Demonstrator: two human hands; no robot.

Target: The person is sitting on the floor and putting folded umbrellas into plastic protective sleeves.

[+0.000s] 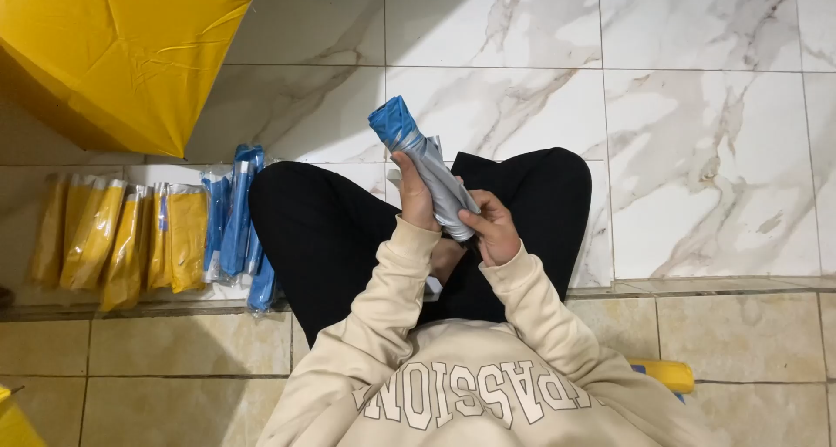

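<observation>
A folded blue umbrella [424, 166] in a clear sleeve sits mid-frame, tilted, above crossed legs. The left hand [414, 194] grips its middle; the right hand [492, 229] pinches its lower end. Left of the frame, packed yellow umbrellas [122, 238] and blue ones [237, 225] line the floor [697, 151] (an open yellow umbrella [122, 55] fills the upper left).

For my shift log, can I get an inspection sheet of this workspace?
Surface: marble-look floor tiles, beige tiles nearer.
Job's things: folded blue umbrella in a clear sleeve, held over the lap.
Clutter: row of wrapped yellow umbrellas and wrapped blue umbrellas; open yellow umbrella.
Grippers: left hand grips the umbrella; right hand at its lower end.
Cables: nothing seen.
Surroundings: nothing seen beyond floor.
</observation>
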